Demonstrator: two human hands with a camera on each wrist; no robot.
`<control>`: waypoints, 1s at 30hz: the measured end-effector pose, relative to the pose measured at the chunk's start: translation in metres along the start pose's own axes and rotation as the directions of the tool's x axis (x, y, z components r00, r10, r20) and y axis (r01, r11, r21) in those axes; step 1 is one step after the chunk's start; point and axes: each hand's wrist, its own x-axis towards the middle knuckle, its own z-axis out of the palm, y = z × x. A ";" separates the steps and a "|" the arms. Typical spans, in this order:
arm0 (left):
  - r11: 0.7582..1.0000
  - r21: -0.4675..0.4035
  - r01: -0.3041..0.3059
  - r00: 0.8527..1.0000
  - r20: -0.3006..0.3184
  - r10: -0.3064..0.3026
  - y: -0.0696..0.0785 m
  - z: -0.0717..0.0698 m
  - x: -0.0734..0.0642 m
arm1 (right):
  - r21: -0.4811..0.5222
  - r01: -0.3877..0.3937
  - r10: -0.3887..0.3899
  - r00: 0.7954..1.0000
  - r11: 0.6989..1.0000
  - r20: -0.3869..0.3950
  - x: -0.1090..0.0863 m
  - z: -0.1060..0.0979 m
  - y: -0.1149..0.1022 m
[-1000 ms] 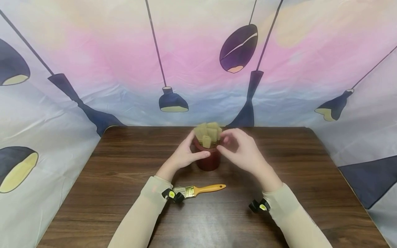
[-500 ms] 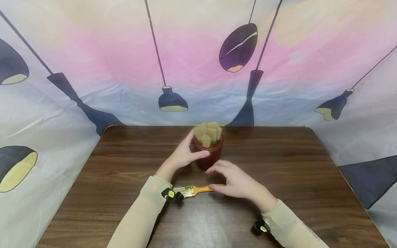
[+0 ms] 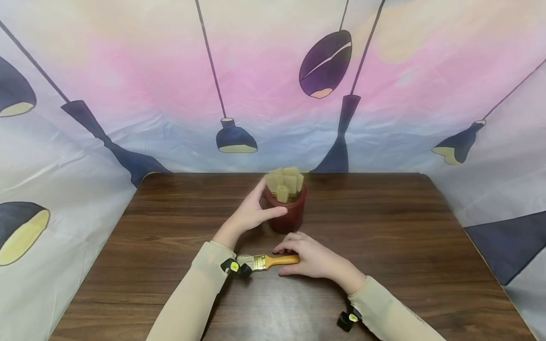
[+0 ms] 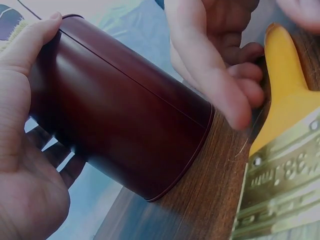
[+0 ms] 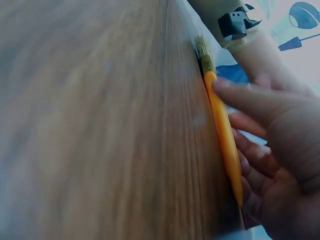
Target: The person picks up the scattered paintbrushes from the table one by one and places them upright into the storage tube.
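My left hand [image 3: 245, 215] holds a dark red cylindrical cup [image 3: 294, 219], its thumb at the near rim and its fingers round the far side. Several paintbrushes [image 3: 290, 182] stand in the cup with their pale bristles up. Another paintbrush [image 3: 277, 260], with a yellow-orange handle and a brass-coloured ferrule, lies flat on the table, its bristles toward my left wrist. Around its handle my right hand [image 3: 313, 259] is spread, thumb on the near side and fingers on the far side. In the right wrist view the thumb overlaps the handle [image 5: 225, 130].
The dark wood-grain table [image 3: 170, 237] reaches back to a fabric backdrop [image 3: 170, 94] printed with hanging lamps. Each wrist wears a small black camera; the left wrist camera [image 3: 236, 268] sits right by the loose brush's bristles.
My right hand has moved from the cup's rim down toward me and over to the loose paintbrush's handle. The left hand has stayed on the cup.
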 end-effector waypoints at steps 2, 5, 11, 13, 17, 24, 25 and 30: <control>1.000 0.000 -0.003 1.000 -0.002 0.003 -0.001 0.000 0.000 | -0.010 0.003 -0.003 1.000 1.000 0.005 0.002 0.002 0.000; 1.000 -0.003 -0.003 1.000 -0.006 0.003 -0.001 -0.001 0.000 | -0.009 0.003 -0.003 1.000 1.000 0.013 0.003 0.002 -0.001; 1.000 -0.018 0.005 1.000 -0.010 -0.005 -0.001 -0.001 -0.001 | -0.020 -0.002 0.002 0.999 1.000 0.040 0.002 -0.004 0.000; 1.000 -0.021 0.015 1.000 -0.011 -0.015 -0.001 -0.001 -0.001 | -0.018 -0.010 0.011 0.998 1.000 0.057 0.001 -0.009 0.002; 0.999 -0.033 0.011 1.000 -0.005 -0.011 0.000 -0.001 -0.001 | 0.028 -0.032 0.029 0.994 0.999 0.101 -0.003 -0.025 0.007; 0.999 -0.046 -0.001 1.000 0.001 0.001 -0.002 0.000 0.001 | 0.065 -0.089 0.081 0.988 0.994 0.128 -0.018 -0.059 0.020; 0.999 -0.046 -0.001 1.000 0.001 0.001 -0.002 0.000 0.001 | 0.059 -0.086 0.078 0.990 0.995 0.121 -0.020 -0.064 0.022; 0.998 -0.055 -0.002 1.000 -0.003 0.002 -0.002 -0.001 0.001 | 0.049 -0.036 0.034 0.998 0.998 0.048 -0.033 -0.091 0.030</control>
